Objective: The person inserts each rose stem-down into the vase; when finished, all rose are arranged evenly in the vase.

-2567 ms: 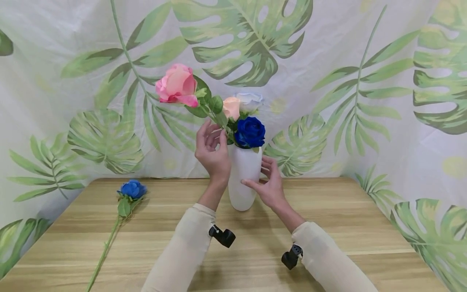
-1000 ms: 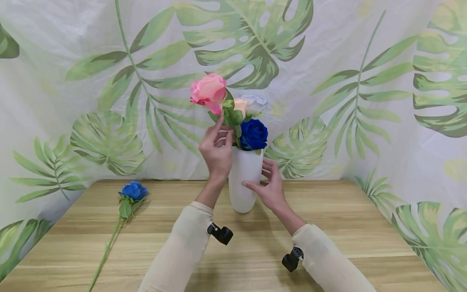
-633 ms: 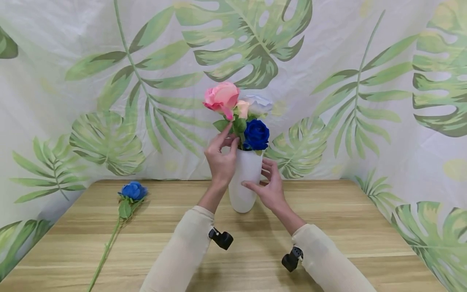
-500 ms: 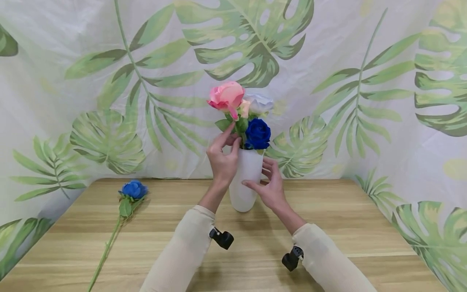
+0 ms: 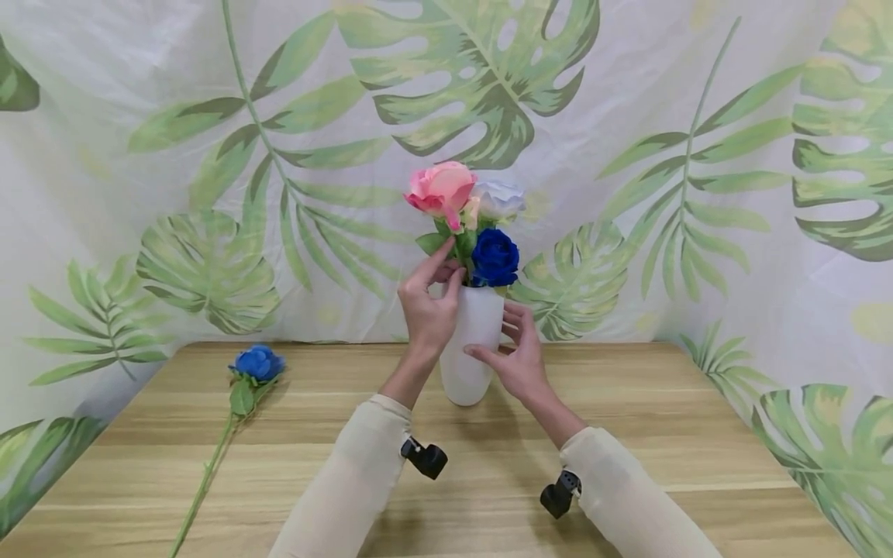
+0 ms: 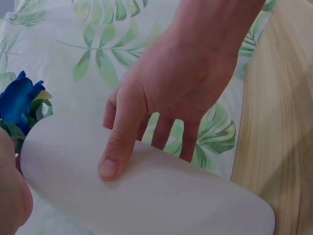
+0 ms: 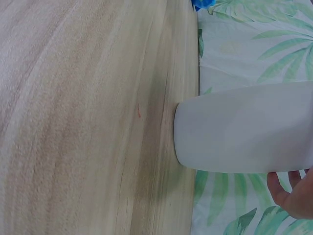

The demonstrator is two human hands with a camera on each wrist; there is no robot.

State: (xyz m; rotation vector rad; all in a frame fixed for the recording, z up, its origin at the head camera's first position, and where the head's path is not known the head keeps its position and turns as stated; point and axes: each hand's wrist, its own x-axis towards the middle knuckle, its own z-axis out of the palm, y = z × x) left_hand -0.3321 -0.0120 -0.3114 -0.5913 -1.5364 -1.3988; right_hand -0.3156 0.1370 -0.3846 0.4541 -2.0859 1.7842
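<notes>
A pink rose (image 5: 441, 190) leans over the mouth of a white vase (image 5: 469, 372), which stands upright on the table. My left hand (image 5: 429, 310) pinches the rose's stem just above the rim. With the thumb across its front and the fingers around its right side, my right hand (image 5: 519, 356) holds the vase; the left wrist view shows this thumb (image 6: 115, 156) on the wall. A dark blue rose (image 5: 495, 257), a pale blue rose (image 5: 498, 199) and a mostly covered peach rose (image 5: 471, 213) also stand in the vase. The stem ends inside are hidden.
A blue rose (image 5: 256, 363) with a long green stem lies at the left of the wooden table (image 5: 628, 403). Behind the table hangs a leaf-patterned cloth (image 5: 628, 77). Small black cameras (image 5: 424, 459) sit on both wrists.
My left hand has moved slightly right, bringing the pink rose right and lower, from leaning far out left to nearly upright over the vase. The right hand and vase have stayed nearly still.
</notes>
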